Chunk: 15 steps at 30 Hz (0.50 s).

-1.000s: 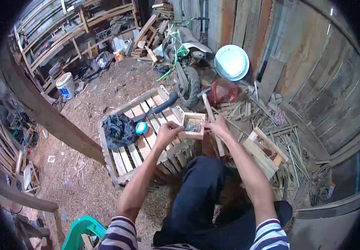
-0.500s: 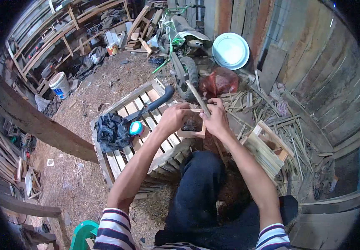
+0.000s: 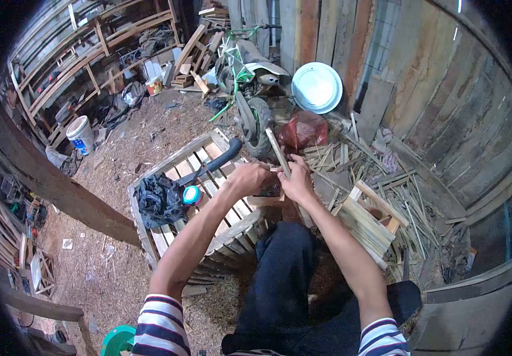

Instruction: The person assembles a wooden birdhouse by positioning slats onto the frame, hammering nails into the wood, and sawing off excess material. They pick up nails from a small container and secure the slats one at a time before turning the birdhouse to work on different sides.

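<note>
My right hand (image 3: 298,180) is wrapped round a narrow wooden stick (image 3: 278,152) that slants up and away to the left. Close beside it, my left hand (image 3: 250,179) is closed at the near end of the slatted wooden crate (image 3: 227,228); what its fingers pinch is too small to make out. Just below the hands sits a small wooden box (image 3: 266,200) with dark contents. On the crate lie a black plastic bag (image 3: 158,200), a jar with a white and blue lid (image 3: 191,194) and a dark curved tube (image 3: 223,156).
A small motorbike (image 3: 252,71), a pale round basin (image 3: 317,88) and a red bag (image 3: 303,129) are beyond the crate. Wood strips (image 3: 419,216) and a slatted wooden piece (image 3: 365,229) lie right. A post (image 3: 60,178) slants at left, near a white bucket (image 3: 80,135).
The view has shifted a little, so most background things sit lower or further left. Both hands stay close together, and the right hand still holds the stick.
</note>
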Motion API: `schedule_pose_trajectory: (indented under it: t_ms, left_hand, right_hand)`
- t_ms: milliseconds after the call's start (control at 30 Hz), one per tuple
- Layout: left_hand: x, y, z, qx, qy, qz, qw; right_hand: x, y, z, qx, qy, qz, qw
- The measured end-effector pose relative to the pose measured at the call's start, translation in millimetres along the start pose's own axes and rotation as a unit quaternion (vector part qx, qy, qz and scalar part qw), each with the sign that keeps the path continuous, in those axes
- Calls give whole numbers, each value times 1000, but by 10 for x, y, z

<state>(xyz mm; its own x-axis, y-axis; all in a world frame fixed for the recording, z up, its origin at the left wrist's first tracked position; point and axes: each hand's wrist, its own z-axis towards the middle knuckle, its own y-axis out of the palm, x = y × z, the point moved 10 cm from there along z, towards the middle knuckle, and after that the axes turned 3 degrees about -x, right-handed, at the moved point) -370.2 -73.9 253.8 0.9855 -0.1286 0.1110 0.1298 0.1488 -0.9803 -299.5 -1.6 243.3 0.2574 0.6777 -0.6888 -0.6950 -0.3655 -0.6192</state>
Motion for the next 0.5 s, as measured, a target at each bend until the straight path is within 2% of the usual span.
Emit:
schedule_pose_trajectory:
  t_ms: [33,167,233,300,400,500]
  left_hand:
    - [-35,83,5,-30,-11,8,999]
    - [7,-192,-55,44,-3,-9,999]
    - [17,-327,-86,52,0,-41,998]
    - [133,-564,-97,101,-13,-99,990]
    - [514,-795,82,102,-29,-90,990]
    - [964,-976,303,137,9,-152,979]
  right_hand:
    - [-8,-27,-8,8,-4,3,1000]
    - [-125,-166,2,6,-19,5,1000]
    - [-372,-424,-70,60,-46,-23,997]
    - [-428,-539,-106,28,13,-15,999]
    - [-459,-858,-211,70,8,-19,997]
    - [-369,-1317,-384,77,68,-5,995]
